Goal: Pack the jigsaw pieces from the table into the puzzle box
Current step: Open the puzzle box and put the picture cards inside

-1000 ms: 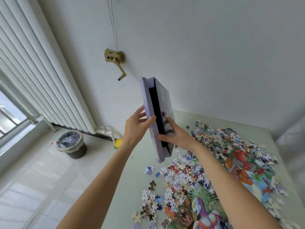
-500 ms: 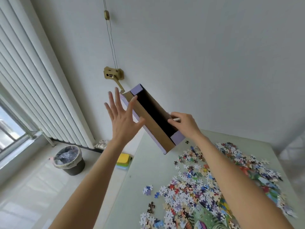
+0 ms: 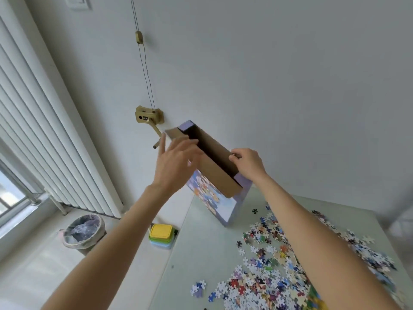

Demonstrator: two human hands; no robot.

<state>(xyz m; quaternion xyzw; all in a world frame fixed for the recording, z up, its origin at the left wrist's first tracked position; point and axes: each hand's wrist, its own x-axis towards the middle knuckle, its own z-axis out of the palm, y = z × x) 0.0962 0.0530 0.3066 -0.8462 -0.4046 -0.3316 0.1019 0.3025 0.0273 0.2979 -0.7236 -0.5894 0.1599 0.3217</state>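
Note:
The purple puzzle box (image 3: 225, 204) is held up on edge above the far left of the table, its open cardboard mouth facing up toward me and its dark inside showing. My right hand (image 3: 249, 164) grips the box's top edge on the right side. My left hand (image 3: 176, 162) is spread with straight fingers against the brown flap at the box's left. Loose jigsaw pieces (image 3: 268, 265) lie in a colourful heap on the table, partly hidden under my right forearm.
The pale green table (image 3: 201, 253) has its left edge next to a stack of coloured plastic tubs (image 3: 161, 235) on the floor. A lined bin (image 3: 85, 231) stands by the white radiator (image 3: 44, 130). A brass winder (image 3: 148, 116) hangs on the wall.
The box has tilted further and come down, so its printed front now shows. My left hand has closed in onto the flap. The view has tipped upward.

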